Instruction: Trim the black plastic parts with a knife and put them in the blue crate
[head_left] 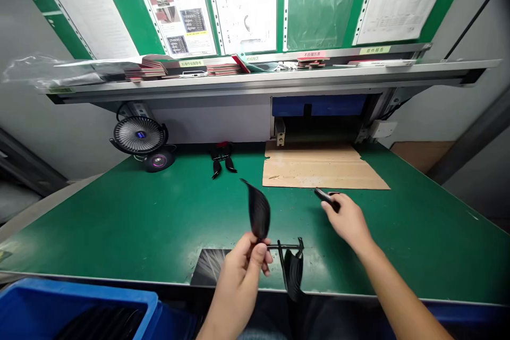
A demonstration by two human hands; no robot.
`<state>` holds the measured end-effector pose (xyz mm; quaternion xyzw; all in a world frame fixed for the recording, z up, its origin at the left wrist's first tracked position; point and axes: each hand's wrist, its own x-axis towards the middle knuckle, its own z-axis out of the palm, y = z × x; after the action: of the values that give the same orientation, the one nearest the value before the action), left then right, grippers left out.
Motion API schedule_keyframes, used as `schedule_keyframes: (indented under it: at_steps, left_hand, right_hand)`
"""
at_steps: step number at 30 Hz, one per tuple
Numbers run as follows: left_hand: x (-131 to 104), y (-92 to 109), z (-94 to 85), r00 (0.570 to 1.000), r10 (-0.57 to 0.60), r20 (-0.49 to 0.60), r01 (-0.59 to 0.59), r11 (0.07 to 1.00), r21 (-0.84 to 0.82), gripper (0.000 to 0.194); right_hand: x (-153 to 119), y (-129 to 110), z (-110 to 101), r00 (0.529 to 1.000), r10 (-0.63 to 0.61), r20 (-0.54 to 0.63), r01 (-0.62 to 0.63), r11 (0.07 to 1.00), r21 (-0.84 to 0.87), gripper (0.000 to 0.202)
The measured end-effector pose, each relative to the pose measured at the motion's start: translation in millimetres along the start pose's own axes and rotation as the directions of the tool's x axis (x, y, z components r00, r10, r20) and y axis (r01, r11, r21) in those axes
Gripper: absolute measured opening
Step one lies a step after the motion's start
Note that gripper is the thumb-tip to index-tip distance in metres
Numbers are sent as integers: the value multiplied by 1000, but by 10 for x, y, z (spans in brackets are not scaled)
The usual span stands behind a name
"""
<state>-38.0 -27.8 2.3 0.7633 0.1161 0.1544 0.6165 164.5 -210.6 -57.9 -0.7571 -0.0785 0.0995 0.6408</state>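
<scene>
Black part (259,215) pinched near the table's (131,234) near edge

I have the part between thumb and fingers of my left hand (245,268), one curved blade pointing up, another hanging to the right. My right hand (353,223) wraps its fingers around a black tool (325,197), apart from the part. Beyond lie cardboard (314,170) at far right and black pieces (223,158) left of it; a fan (139,135) stands far left, a blue bin (85,288) near left.

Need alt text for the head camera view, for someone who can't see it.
The left hand holds a curved, ribbed black part over a green workbench; the right hand grips a small dark object near a flat cardboard sheet. A round fan stands at back left.
</scene>
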Motion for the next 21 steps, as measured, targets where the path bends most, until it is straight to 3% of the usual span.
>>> schedule_keyframes:
  at_steps: [2, 6, 9, 11, 13, 14, 17, 19, 21]
  left_hand:
    - [44, -74, 24, 983, -184, -8, 174, 943, -285, 30]
    - [65, -132, 77, 932, -356, -66, 260, 786, -561, 34]
    - [75, -167, 63, 905, -408, -119, 263, 758, -597, 34]
    - [109, -205, 49, 903, -406, -139, 260, 775, -576, 34]
    - [153, -242, 55, 919, -373, -130, 257, 815, -519, 33]
    - [170, -255, 67, 933, -339, -118, 248, 846, -472, 31]
    - [179, -259, 124, 977, -182, -110, 148, 954, -262, 26]
    - [153, -238, 155, 990, -103, -100, 89, 987, -135, 24]
    - [120, -219, 169, 989, -125, -82, 115, 987, -116, 25]
  right_hand:
    - [190, 102, 51, 998, -48, -50, 41, 990, -137, 17]
    - [212, 168, 147, 994, -97, -57, 79, 963, -259, 23]
    - [-164, 116, 225, 997, -73, -2, 71, 972, -224, 40]
    - [-550, 81, 321, 994, -7, 112, 23, 990, -141, 50]
    - [-935, 72, 442, 944, 90, 317, -112, 992, 51, 58]
    - [-1096, 79, 499, 885, 147, 441, -251, 950, 187, 60]
    - [-1369, 133, 592, 706, 203, 679, -615, 651, 445, 54]
    - [-1392, 159, 566, 675, 166, 719, -660, 571, 488, 50]
    - [-1332, 147, 483, 689, 103, 717, -567, 693, 445, 50]
